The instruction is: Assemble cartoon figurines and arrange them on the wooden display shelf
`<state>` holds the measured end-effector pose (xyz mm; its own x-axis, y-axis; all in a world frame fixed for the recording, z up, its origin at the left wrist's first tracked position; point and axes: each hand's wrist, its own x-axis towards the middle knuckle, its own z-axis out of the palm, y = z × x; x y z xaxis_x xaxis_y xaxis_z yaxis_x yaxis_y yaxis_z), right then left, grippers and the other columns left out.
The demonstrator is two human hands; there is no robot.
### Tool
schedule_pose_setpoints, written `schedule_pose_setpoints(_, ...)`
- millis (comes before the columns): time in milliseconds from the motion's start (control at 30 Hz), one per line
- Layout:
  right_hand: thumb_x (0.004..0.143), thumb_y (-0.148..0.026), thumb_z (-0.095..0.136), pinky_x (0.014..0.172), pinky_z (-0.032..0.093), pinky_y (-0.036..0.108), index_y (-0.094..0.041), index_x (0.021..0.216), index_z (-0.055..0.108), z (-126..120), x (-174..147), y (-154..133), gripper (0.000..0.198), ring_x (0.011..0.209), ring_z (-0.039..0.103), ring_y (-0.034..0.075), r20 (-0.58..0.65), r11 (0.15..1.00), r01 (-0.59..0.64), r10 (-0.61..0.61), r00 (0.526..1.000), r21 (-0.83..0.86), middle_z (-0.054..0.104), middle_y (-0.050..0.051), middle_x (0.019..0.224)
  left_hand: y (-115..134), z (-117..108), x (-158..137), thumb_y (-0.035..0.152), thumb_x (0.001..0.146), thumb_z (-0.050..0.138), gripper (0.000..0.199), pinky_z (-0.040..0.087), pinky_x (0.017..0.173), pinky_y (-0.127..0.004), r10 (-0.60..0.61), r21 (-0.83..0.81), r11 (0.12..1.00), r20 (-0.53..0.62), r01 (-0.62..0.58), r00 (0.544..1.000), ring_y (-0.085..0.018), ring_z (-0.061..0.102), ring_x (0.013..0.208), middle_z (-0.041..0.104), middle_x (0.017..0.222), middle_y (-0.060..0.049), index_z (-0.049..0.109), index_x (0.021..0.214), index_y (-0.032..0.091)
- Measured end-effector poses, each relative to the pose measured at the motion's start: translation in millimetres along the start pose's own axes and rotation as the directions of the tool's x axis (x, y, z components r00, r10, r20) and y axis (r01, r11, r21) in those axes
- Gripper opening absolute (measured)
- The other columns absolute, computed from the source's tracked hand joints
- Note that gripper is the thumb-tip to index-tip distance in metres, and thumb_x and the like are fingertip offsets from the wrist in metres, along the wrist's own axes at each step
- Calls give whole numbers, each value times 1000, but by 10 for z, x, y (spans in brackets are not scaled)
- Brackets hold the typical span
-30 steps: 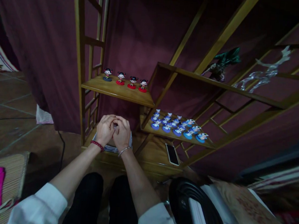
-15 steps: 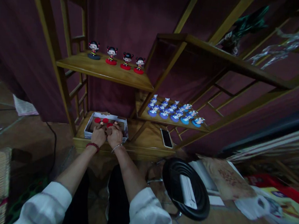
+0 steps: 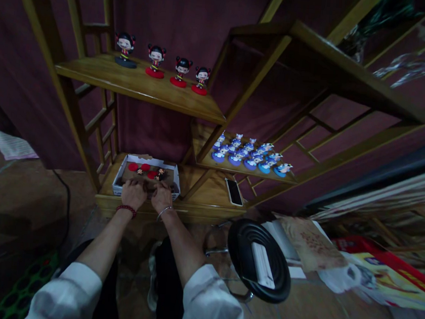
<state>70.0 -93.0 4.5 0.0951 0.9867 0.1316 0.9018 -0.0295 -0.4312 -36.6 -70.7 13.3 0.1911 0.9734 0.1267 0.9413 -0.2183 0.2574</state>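
A shallow white cardboard box (image 3: 177, 179) with a brown inside rests on the bottom shelf. Small black-haired figurines (image 3: 160, 174) lie in it with several red round bases (image 3: 133, 166). My left hand (image 3: 134, 193), with a dark red bead bracelet, is at the box's near wall, its fingers curled over the edge. Beside it my right hand (image 3: 162, 196), wearing a silver bangle, also bends its fingers over that wall. The fingertips are partly hidden in shadow. Both hands are apart from the figurines.
Several black-haired figurines (image 3: 155, 61) stand on the upper shelf (image 3: 137, 86). Rows of purple and blue figurines (image 3: 252, 158) fill a lower right shelf. A phone (image 3: 234, 192) lies right of the box. A black round stool (image 3: 234, 253) bearing a white packet (image 3: 263, 265) stands at the right.
Both hands have drawn back from the figurines to the box's near edge, uncovering the box's contents. The view has shifted slightly, bringing the upper shelf closer.
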Motion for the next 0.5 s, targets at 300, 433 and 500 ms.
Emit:
schedule_pose_setpoints(300,68,-8,46,94,31,28,-10,96,58,7,18,31,31,111,41,18,32,999,34,-35,999,26,59,12,99,101,45,169,23,72,38,28,33,84,-34,70,-95,994,99,-60,993,-22,50,97,62,92,-10,62,83,14)
schedule_pose_setpoints(433,67,-8,47,91,34,27,-11,100,56,23,17,76,34,110,42,18,28,1000,5,-5,1000,5,54,13,108,134,35,191,22,72,38,28,33,84,-35,80,-96,993,95,-71,992,-23,49,98,61,92,-13,62,83,13)
schedule_pose_setpoints(500,66,-7,47,90,35,27,-12,101,55,26,16,79,36,109,43,18,30,1000,0,0,1000,-8,52,12,110,134,32,185,23,72,38,29,34,84,-36,82,-103,992,85,-73,993,-24,48,99,60,93,-13,61,85,13)
